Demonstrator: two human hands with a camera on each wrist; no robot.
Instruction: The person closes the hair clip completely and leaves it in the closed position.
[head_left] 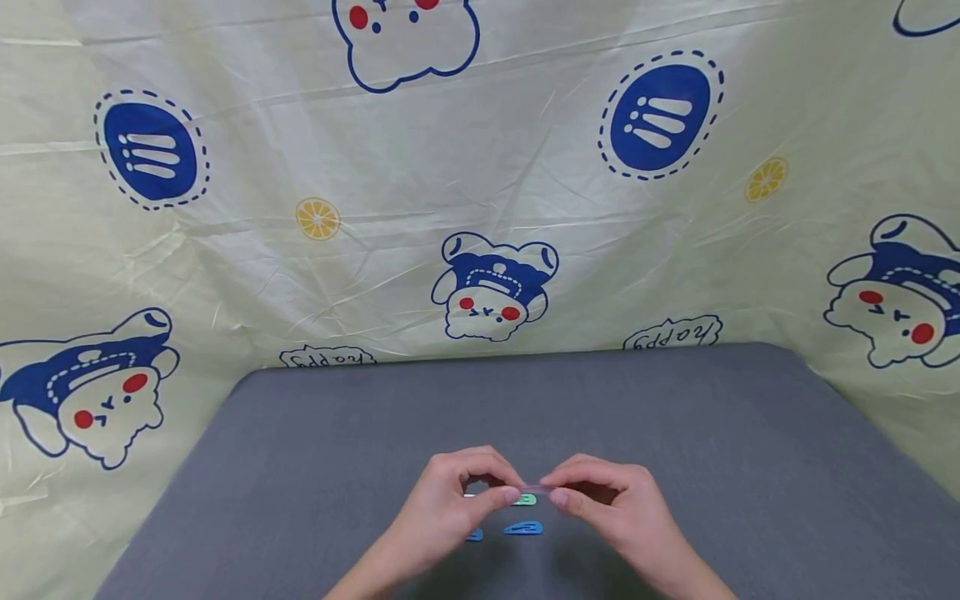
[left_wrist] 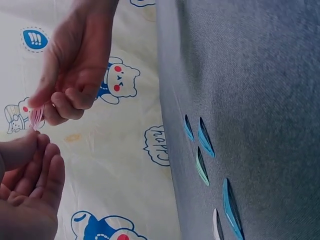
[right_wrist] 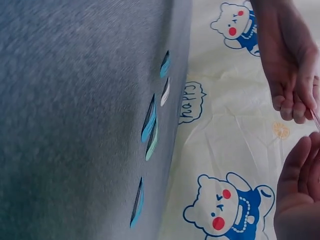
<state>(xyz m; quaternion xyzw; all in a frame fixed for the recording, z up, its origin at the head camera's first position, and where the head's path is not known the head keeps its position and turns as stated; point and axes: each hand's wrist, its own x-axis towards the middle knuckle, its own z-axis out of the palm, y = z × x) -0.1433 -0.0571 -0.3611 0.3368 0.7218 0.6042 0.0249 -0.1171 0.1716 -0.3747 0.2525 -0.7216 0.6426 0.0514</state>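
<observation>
A pink snap hair clip is held up over the grey table between both hands. The left hand pinches one end with thumb and fingertips. From the other side the right hand pinches the opposite end. In the left wrist view the pink clip spans the small gap between the two hands; only its edge shows at the border of the right wrist view. Below the hands lie a green clip and a blue clip. Another blue clip is partly covered by the left hand.
Both wrist views show three blue clips, a green clip and a white clip lying apart on the grey tabletop. A pale cloth printed with cartoon bears hangs behind the table's far edge.
</observation>
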